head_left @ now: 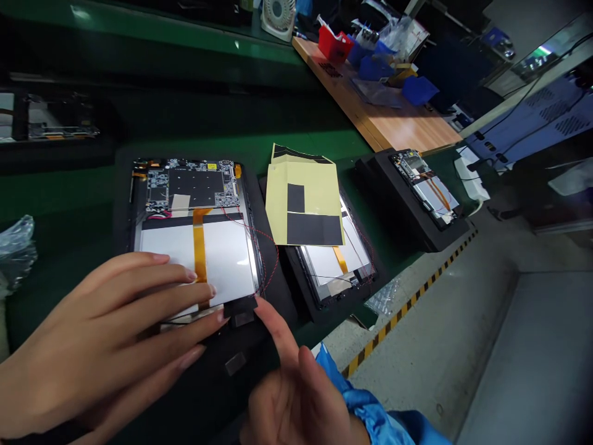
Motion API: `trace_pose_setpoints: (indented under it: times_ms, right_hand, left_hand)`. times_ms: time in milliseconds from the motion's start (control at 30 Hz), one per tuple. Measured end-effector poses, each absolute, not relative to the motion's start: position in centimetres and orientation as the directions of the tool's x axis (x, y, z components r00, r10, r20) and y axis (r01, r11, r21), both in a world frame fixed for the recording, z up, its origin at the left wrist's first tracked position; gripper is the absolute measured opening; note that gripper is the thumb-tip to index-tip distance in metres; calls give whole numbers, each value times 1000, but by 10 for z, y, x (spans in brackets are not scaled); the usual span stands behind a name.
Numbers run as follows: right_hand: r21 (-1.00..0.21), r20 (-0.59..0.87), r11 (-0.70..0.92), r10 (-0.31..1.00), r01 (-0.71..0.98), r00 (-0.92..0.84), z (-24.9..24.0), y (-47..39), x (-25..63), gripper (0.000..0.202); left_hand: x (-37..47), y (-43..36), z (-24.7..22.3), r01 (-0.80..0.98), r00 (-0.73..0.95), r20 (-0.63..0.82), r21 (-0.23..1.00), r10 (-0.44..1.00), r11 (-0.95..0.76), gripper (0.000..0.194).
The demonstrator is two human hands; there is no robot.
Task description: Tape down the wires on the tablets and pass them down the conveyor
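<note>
An opened tablet (227,241) lies on black foam, its circuit board (194,185) at the far end and a white battery below, crossed by an orange ribbon cable (199,247). My left hand (111,327) rests over the battery's near left part, fingers stretched out and holding nothing. At the tablet's near right corner is a piece of black tape (241,307). My right index fingertip touches its right end, while the other fingers of my right hand (291,383) are bent and grip nothing visible. Thin red wires loop along the tablet's right side.
Right of it, yellow backing sheets (306,179) with black tape pieces partly cover a second opened tablet (356,247). A third tablet (428,188) sits on stacked foam farther right. Another device (60,117) is at the far left, near clear plastic wrap (18,247). A wooden table (384,123) holds bins.
</note>
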State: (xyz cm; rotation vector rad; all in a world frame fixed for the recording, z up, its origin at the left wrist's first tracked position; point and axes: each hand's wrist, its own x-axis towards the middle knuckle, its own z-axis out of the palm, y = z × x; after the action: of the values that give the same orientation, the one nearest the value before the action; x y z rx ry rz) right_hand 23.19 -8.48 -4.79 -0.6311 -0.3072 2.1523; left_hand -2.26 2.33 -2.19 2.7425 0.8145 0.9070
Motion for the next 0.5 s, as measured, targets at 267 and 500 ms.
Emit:
trace_pose_setpoints:
  times_ms: [267,500]
  right_hand:
    - [-495,-352,-618,785,-611,-510,-53,-87,233,103]
    - [-527,-326,-613,786,-589,-525,-59,-90,223,93]
  left_hand:
    - [-29,20,-25,463,642,516,328,567,-823,66]
    - [-24,16,-22,514,648,478,299,592,-804,89]
